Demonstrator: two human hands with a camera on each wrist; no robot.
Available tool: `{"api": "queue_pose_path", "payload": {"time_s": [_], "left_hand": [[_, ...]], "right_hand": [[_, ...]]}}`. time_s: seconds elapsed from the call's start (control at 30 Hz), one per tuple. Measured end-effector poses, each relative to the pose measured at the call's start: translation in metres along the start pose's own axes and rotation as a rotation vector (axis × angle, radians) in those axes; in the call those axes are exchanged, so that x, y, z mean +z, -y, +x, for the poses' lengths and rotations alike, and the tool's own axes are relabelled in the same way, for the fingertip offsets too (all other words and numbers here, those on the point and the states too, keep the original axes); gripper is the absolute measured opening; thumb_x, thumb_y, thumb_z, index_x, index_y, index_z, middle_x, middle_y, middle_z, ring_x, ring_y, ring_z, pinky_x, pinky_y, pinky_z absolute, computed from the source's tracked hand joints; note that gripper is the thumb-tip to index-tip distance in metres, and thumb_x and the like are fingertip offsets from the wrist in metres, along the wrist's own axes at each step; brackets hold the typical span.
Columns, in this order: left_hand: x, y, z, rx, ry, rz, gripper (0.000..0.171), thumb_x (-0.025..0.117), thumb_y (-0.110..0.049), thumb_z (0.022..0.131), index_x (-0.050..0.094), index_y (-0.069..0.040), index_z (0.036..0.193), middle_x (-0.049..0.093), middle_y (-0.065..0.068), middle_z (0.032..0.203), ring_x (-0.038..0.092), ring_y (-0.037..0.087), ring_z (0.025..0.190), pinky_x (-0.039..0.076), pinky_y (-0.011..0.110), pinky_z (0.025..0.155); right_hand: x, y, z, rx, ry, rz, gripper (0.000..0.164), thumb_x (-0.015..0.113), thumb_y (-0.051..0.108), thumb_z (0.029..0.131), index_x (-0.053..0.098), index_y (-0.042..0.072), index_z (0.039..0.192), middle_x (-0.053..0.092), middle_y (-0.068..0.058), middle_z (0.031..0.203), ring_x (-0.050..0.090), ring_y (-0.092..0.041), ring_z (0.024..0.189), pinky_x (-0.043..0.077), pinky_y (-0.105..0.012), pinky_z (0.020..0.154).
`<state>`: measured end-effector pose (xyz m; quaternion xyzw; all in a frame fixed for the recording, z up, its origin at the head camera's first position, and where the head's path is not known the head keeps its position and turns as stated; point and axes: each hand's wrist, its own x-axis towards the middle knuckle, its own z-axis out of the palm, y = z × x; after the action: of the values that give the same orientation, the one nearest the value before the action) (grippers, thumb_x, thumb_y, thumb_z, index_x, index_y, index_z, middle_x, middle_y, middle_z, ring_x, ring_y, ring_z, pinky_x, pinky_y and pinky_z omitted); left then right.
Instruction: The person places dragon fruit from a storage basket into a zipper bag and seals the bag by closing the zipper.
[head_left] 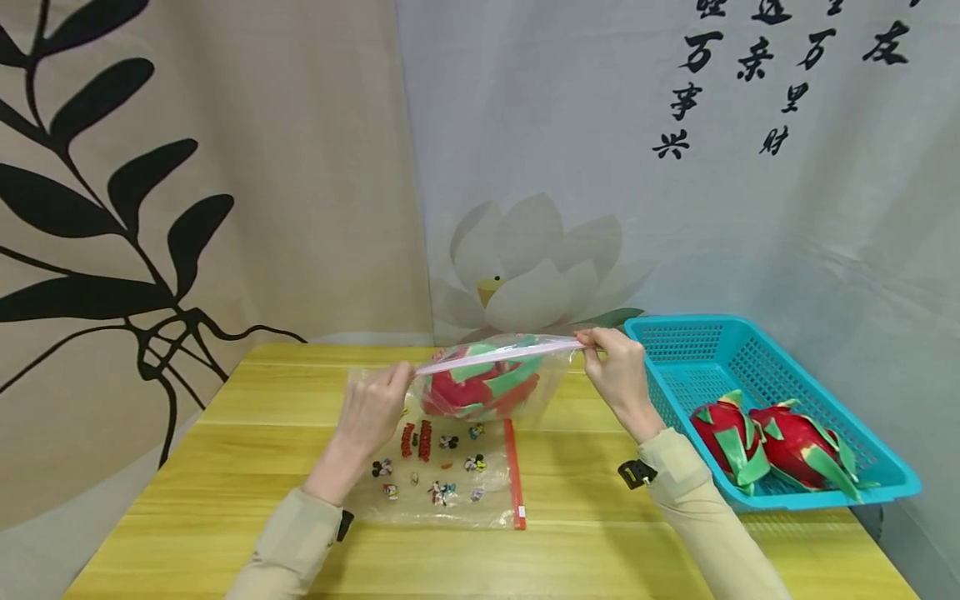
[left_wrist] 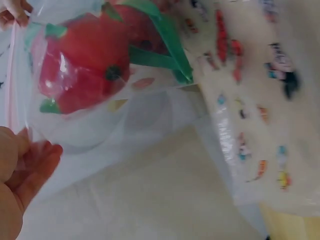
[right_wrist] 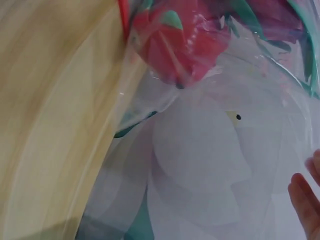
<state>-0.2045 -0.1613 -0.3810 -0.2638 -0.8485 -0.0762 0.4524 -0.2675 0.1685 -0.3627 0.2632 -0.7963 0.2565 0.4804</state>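
Observation:
A clear zip bag point(head_left: 551, 392) with a pinkish closure strip is held up above the table, the strip stretched between both hands. Red dragon fruits point(head_left: 465, 392) with green leaf tips lie inside it; the left wrist view shows at least two, one dragon fruit point(left_wrist: 82, 62) nearest. My left hand point(head_left: 375, 408) pinches the strip's left end between thumb and fingers. At the right end, my right hand point(head_left: 618, 375) pinches the strip; only some of its fingertips point(right_wrist: 302, 200) appear in the right wrist view. Whether the strip is sealed I cannot tell.
Below the held bag, a flat clear bag point(head_left: 420, 508) with cartoon prints and a red edge lies on the wooden table point(head_left: 247, 467). To the right stands a blue perforated basket point(head_left: 675, 333) holding two dragon fruits point(head_left: 798, 450). A printed curtain point(head_left: 322, 167) hangs behind.

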Motion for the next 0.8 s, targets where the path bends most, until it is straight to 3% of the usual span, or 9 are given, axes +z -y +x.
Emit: {"api": "queue_pose_path", "payload": {"time_s": [0.1, 0.2, 0.33, 0.43, 0.53, 0.67, 0.8], "left_hand": [[0.003, 0.0, -0.006, 0.019, 0.016, -0.033, 0.014, 0.066, 0.008, 0.077, 0.057, 0.004, 0.087, 0.07, 0.018, 0.075, 0.062, 0.02, 0.052, 0.045, 0.018, 0.043], [0.007, -0.001, -0.013, 0.067, -0.011, -0.058, 0.018, 0.067, 0.01, 0.074, 0.061, 0.005, 0.091, 0.071, 0.019, 0.082, 0.069, 0.026, 0.064, 0.056, 0.026, 0.052], [0.013, -0.001, -0.018, 0.152, -0.123, -0.055, 0.008, 0.06, 0.002, 0.083, 0.064, 0.004, 0.089, 0.071, 0.018, 0.077, 0.068, 0.025, 0.058, 0.053, 0.021, 0.047], [0.014, -0.002, -0.019, 0.194, -0.199, -0.024, 0.022, 0.048, -0.007, 0.095, 0.067, 0.002, 0.087, 0.07, 0.015, 0.071, 0.065, 0.021, 0.051, 0.049, 0.019, 0.042], [0.013, -0.006, -0.019, 0.223, -0.211, 0.016, 0.034, 0.037, -0.011, 0.101, 0.068, 0.001, 0.093, 0.07, 0.013, 0.07, 0.064, 0.019, 0.05, 0.049, 0.019, 0.042], [0.012, -0.011, -0.021, 0.251, -0.189, 0.063, 0.035, 0.035, -0.011, 0.101, 0.068, 0.002, 0.095, 0.072, 0.013, 0.074, 0.067, 0.019, 0.056, 0.053, 0.021, 0.047], [0.013, -0.016, -0.022, 0.268, -0.215, 0.07, 0.038, 0.034, -0.009, 0.101, 0.067, 0.003, 0.086, 0.072, 0.014, 0.074, 0.069, 0.02, 0.059, 0.055, 0.022, 0.05]], "right_hand": [[0.001, -0.002, -0.005, -0.014, 0.018, -0.046, 0.013, 0.067, -0.012, 0.074, 0.069, 0.0, 0.075, 0.073, -0.013, 0.076, 0.068, -0.028, 0.067, 0.056, -0.038, 0.059], [0.0, -0.003, -0.012, -0.038, 0.03, -0.094, 0.013, 0.07, -0.011, 0.072, 0.069, 0.001, 0.077, 0.072, -0.013, 0.075, 0.067, -0.029, 0.067, 0.056, -0.039, 0.059], [-0.002, -0.001, -0.024, -0.07, 0.028, -0.174, 0.013, 0.073, -0.008, 0.07, 0.067, 0.002, 0.077, 0.071, -0.012, 0.074, 0.065, -0.029, 0.069, 0.055, -0.039, 0.055], [-0.004, 0.008, -0.03, -0.053, 0.043, -0.258, 0.012, 0.074, -0.003, 0.071, 0.066, 0.005, 0.075, 0.071, -0.011, 0.073, 0.065, -0.029, 0.071, 0.053, -0.038, 0.049], [-0.005, 0.022, -0.032, 0.011, 0.089, -0.329, 0.011, 0.073, 0.0, 0.072, 0.064, 0.006, 0.076, 0.071, -0.009, 0.073, 0.065, -0.03, 0.075, 0.052, -0.038, 0.046], [-0.005, 0.042, -0.034, 0.095, 0.154, -0.367, 0.018, 0.07, -0.002, 0.071, 0.066, 0.003, 0.088, 0.072, -0.012, 0.083, 0.065, -0.033, 0.082, 0.055, -0.042, 0.058], [-0.001, 0.069, -0.037, 0.042, 0.166, -0.343, 0.043, 0.068, -0.006, 0.065, 0.064, 0.0, 0.108, 0.07, -0.017, 0.103, 0.063, -0.036, 0.096, 0.056, -0.045, 0.078]]}}
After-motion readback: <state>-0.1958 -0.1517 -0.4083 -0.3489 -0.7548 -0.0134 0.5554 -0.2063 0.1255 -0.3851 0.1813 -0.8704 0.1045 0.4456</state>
